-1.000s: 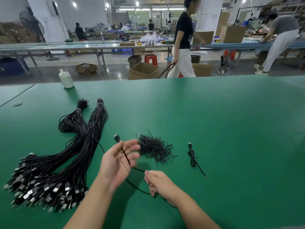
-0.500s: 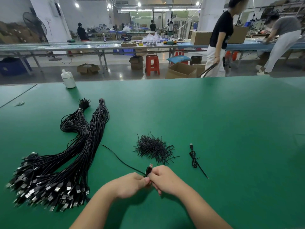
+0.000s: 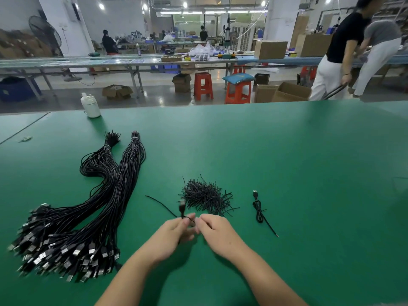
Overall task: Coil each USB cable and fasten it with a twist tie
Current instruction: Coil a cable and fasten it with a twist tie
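With both the left hand (image 3: 174,234) and right hand (image 3: 217,230) pinching the USB cable (image 3: 182,209), wind small even loops (its tail trails left) before reaching for the twist ties (image 3: 204,196).

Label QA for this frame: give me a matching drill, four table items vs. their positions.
Items:
1. white plastic bottle
2. large bundles of uncoiled black USB cables
3. loose pile of black twist ties
4. single coiled, tied black USB cable

Places:
A. right of the tie pile
B. far left edge of the green table
C. just beyond both hands
D. near left, plugs toward the camera

Pairs: 1-B, 2-D, 3-C, 4-A
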Demonstrator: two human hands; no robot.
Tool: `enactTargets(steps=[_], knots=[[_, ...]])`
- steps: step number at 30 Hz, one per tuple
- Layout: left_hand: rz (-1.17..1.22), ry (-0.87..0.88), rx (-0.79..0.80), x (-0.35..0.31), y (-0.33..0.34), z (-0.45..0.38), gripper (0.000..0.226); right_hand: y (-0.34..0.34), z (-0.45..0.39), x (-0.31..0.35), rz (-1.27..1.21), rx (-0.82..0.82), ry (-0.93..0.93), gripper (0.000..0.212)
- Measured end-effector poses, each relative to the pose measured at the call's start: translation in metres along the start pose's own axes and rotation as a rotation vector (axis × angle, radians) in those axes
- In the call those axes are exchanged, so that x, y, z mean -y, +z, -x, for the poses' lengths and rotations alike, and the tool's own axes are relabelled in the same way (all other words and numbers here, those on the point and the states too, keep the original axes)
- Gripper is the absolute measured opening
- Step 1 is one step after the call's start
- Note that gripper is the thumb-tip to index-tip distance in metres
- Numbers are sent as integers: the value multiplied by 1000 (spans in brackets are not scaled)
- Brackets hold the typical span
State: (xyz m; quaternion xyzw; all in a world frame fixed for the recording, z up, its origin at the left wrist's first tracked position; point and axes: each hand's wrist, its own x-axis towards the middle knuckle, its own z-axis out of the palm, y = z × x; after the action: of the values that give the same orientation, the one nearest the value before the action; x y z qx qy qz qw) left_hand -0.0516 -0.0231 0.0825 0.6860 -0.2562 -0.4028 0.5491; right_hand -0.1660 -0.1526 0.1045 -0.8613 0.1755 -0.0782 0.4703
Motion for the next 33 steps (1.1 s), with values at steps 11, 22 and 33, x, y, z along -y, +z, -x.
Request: enactTargets(steps=[11,22,33], knots=[[962,165,-45,-36,-24,5,32,16,-6,-10,-23,-12,86,46],[-349,-82,15,-10,-11,7,34,15,-18,4,-64,-28,105,49],[741,225,-214,-9,-19,-8,41,20,-13,2,-55,41,-61,39]])
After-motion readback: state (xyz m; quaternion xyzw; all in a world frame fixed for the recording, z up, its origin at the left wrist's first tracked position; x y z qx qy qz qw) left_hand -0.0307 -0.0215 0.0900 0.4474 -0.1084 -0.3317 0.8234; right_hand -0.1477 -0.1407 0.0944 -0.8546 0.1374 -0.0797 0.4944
